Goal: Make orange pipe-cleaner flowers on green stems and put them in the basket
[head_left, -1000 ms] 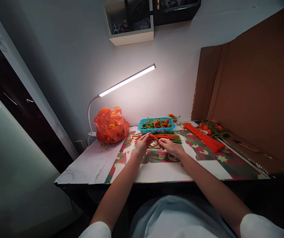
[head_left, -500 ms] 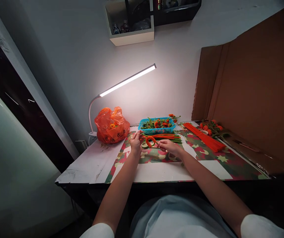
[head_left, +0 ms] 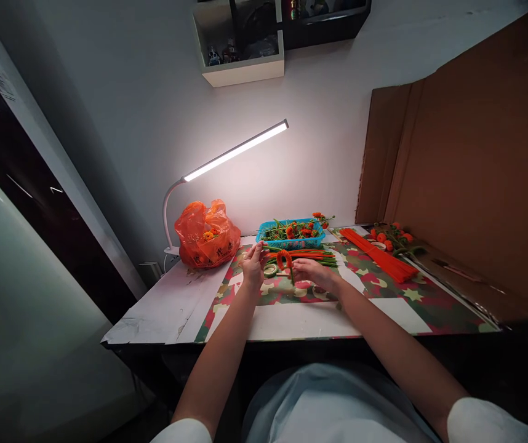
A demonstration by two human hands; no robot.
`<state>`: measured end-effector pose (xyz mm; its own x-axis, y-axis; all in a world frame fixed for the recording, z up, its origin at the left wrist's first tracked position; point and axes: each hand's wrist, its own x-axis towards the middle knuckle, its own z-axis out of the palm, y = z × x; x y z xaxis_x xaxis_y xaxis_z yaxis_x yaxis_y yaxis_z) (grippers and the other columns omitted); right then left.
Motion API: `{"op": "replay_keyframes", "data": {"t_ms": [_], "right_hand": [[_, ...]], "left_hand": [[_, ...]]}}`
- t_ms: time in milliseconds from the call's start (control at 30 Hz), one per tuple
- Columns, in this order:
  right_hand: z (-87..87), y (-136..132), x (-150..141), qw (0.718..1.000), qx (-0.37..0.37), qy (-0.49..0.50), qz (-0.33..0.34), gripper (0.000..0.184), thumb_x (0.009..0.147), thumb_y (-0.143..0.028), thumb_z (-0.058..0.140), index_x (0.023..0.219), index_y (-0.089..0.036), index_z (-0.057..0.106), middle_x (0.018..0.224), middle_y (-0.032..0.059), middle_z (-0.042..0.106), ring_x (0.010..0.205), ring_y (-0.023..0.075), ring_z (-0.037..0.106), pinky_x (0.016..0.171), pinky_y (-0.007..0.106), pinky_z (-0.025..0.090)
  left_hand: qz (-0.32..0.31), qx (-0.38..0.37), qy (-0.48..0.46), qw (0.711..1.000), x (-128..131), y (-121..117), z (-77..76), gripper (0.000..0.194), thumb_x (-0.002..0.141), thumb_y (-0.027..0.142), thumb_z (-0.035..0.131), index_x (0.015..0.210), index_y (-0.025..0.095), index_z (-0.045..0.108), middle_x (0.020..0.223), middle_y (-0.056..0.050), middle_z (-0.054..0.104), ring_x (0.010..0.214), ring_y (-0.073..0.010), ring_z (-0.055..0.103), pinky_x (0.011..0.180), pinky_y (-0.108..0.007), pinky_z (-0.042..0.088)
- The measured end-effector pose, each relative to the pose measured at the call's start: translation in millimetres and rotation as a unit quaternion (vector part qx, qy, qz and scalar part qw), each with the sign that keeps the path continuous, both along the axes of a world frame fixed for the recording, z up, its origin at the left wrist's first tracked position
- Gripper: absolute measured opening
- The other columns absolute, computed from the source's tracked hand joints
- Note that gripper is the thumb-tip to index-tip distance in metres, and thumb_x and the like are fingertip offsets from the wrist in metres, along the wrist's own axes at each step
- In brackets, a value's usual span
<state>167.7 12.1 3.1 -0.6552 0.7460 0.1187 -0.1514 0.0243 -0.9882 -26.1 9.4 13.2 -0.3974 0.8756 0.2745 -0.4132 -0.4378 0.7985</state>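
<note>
Swung since the earlier frame, hangs with long axis upright as a fuzzy orange ring-shaped loop [head_left: 284, 258], pinched in the left hand [head_left: 253, 264] by a thin green stem [head_left: 271, 248], with slim green tail [head_left: 292, 278] pointing down beside the nearer right hand [head_left: 311, 271], of uncertain grip.

A basket [head_left: 298, 243] is blocking the way beyond the right hand [head_left: 314, 272]; nearer the person [head_left: 319, 403], open room is stretching above a white strip [head_left: 301, 323].
</note>
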Motion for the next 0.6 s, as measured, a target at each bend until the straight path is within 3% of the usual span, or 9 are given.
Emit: {"op": "replay_keyframes", "data": {"t_ms": [100, 200, 400, 600], "right_hand": [[2.8, -4, -3, 0.998, -0.041, 0.030, -0.041, 0.038, 0.079, -0.048, 0.059, 0.106, -0.021, 0.056, 0.100, 0.0067, 0.065, 0.085, 0.0181, 0.064, 0.075, 0.031, 0.049], [5.2, -10, -13, 0.996, -0.034, 0.037, -0.074, 0.039, 0.078, -0.045, 0.063, 0.111, -0.023, 0.056, 0.106, 0.0052, 0.064, 0.090, 0.0160, 0.062, 0.078, 0.028, 0.048], [6.9, -14, -35, 0.994, -0.024, 0.061, -0.084, 0.032, 0.075, -0.045, 0.066, 0.090, -0.017, 0.066, 0.078, 0.0038, 0.066, 0.064, 0.0119, 0.056, 0.058, 0.023, 0.042], [7.0, -20, -34, 0.991, -0.115, 0.067, -0.006, 0.019, 0.071, -0.031, 0.071, 0.074, -0.013, 0.065, 0.068, 0.0048, 0.065, 0.067, 0.0149, 0.062, 0.065, 0.025, 0.049]], "left_hand": [[-0.011, -0.015, -0.006, 1.000, 7, -3, 1.2, 0.029, 0.064, 0.036, 0.075, 0.082, 0.014, 0.068, 0.080, -0.003, 0.070, 0.062, -0.0088, 0.065, 0.061, -0.020, 0.052], [-0.035, -0.034, -0.013, 0.999, 14, -5, 2.4, 0.032, 0.060, 0.033, 0.078, 0.082, 0.012, 0.068, 0.077, -0.005, 0.070, 0.062, -0.0108, 0.066, 0.062, -0.022, 0.053], [-0.080, -0.055, 0.001, 0.995, 23, -7, 0.7, 0.030, 0.059, 0.033, 0.079, 0.079, 0.013, 0.068, 0.075, -0.005, 0.070, 0.061, -0.0120, 0.066, 0.063, -0.023, 0.052], [-0.030, -0.062, -0.024, 0.997, 18, 1, -3.2, 0.024, 0.060, 0.028, 0.079, 0.072, 0.011, 0.066, 0.068, -0.002, 0.067, 0.059, -0.0095, 0.064, 0.067, -0.024, 0.052]]}}
